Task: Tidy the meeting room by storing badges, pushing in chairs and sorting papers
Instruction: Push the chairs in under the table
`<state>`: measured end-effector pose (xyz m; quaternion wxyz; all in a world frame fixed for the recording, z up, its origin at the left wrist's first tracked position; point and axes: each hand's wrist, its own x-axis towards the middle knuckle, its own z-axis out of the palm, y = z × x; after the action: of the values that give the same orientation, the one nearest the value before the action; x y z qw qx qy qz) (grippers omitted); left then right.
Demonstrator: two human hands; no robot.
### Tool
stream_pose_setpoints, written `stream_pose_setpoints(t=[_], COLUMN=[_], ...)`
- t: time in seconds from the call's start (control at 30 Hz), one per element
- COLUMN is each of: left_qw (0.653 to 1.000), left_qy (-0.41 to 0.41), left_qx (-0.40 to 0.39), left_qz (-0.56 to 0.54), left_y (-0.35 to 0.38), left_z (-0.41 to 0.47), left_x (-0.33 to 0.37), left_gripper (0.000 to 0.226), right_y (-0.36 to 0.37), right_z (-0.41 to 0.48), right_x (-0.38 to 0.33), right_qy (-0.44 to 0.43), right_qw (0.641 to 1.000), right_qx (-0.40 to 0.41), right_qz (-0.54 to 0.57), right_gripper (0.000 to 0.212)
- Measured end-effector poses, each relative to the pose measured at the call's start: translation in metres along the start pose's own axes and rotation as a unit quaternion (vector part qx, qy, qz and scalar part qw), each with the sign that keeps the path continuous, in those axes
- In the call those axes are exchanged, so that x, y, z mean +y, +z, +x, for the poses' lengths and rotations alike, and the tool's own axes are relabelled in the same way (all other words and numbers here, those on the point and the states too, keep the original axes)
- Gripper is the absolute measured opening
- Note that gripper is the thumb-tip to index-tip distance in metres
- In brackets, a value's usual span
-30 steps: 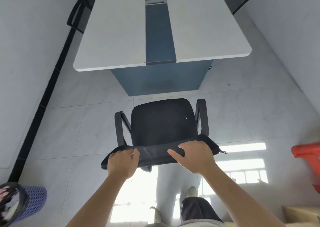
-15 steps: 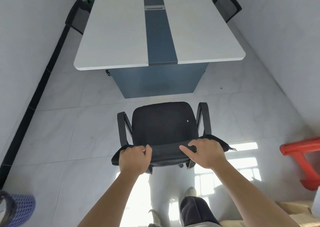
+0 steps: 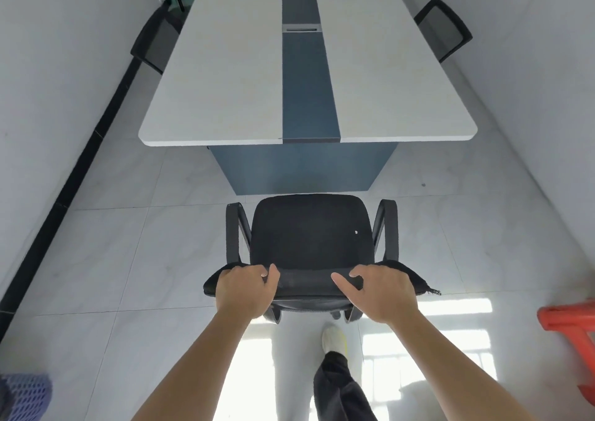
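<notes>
- Straight ahead at twelve o'clock from the person, the black chair [image 3: 309, 230] stood on the tiled floor [image 3: 122, 253]. It faced the short end of the long white surface [image 3: 225, 98], and its seat was not yet tucked under.
- The left hand [image 3: 244, 290] gripped the top rim of the mesh backrest [image 3: 306, 284] near its nine o'clock end, fingers [image 3: 257, 271] curled over the edge.
- The right hand [image 3: 383, 295] held the same rim toward three o'clock, fingers [image 3: 357, 272] hooked over the front and the thumb lying along the back.
- To my eye the chair looked light and easy to steer. The mesh would give under pressure but the rim seemed stiff, so that wide two-handed hold was the sensible place.
- Its base was hidden, so I could not tell whether it would roll or scrape.
- The blue end panel [image 3: 302, 166] beneath the surface would likely limit how far the seat went in.
- Two more chairs sat along the long sides, at ten o'clock [image 3: 154, 39] and one o'clock [image 3: 446, 28].
</notes>
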<state>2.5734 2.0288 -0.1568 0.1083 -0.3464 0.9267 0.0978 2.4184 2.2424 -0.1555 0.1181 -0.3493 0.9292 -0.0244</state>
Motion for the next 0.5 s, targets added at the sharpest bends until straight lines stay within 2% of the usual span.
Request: stream_pose_setpoints(t=[0.1, 0.3, 0.5], left_qw=[1.0, 0.998, 0.998], left_qy=[0.013, 0.031, 0.009], left_qx=[0.006, -0.01, -0.013], left_qz=[0.02, 0.06, 0.061], left_y=[-0.016, -0.031, -0.027], left_z=[0.049, 0.144, 0.168], left_x=[0.011, 0.042, 0.076], left_gripper=[0.056, 0.058, 0.046], right_y=[-0.009, -0.022, -0.038], right_z=[0.034, 0.113, 0.165], right_x=[0.006, 0.036, 0.076], right_qy=[0.004, 0.011, -0.012], right_qw=[1.0, 0.999, 1.0], right_qx=[0.014, 0.013, 0.015], right_qz=[0.0, 0.028, 0.01], right_gripper=[0.072, 0.082, 0.075])
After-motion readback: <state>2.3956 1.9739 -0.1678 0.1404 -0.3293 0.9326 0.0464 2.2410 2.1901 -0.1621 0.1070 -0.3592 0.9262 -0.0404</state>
